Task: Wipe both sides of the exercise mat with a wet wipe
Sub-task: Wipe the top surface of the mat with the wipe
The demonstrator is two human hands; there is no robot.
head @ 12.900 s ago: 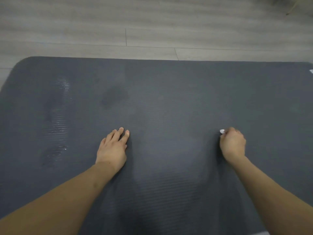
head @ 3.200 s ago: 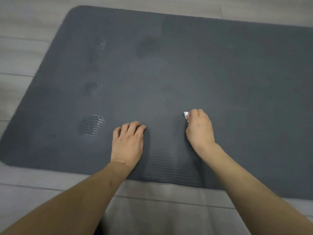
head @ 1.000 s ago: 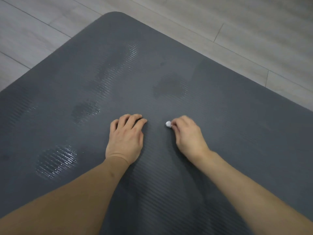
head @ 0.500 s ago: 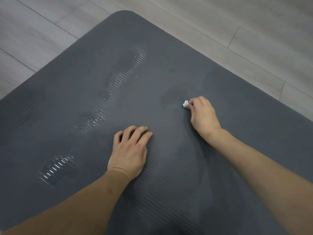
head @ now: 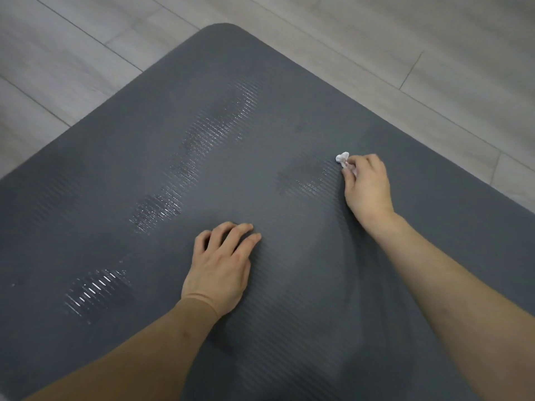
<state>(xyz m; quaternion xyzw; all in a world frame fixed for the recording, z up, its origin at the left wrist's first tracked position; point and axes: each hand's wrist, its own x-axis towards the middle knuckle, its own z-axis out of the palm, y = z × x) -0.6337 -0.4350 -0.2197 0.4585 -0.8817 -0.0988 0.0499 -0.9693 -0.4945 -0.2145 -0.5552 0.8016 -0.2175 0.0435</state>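
At two o'clock from the loosely spread left hand (head: 220, 270) resting on the mat (head: 289, 96), the right hand (head: 367, 186) pinches a balled wet wipe (head: 342, 158).

The exercise mat (head: 289, 96) was dark grey with fine parallel ribbing and glossy wet patches (head: 156, 209). The wet wipe (head: 342, 158) was white. Around the exercise mat, the floor (head: 72, 53) was pale grey wood-grain planking.

No readable text

Nothing legible is showing: the ribbed grey mat (head: 289, 96) and the wooden floor (head: 86, 53) are carrying no letters, labels, brands or numbers.
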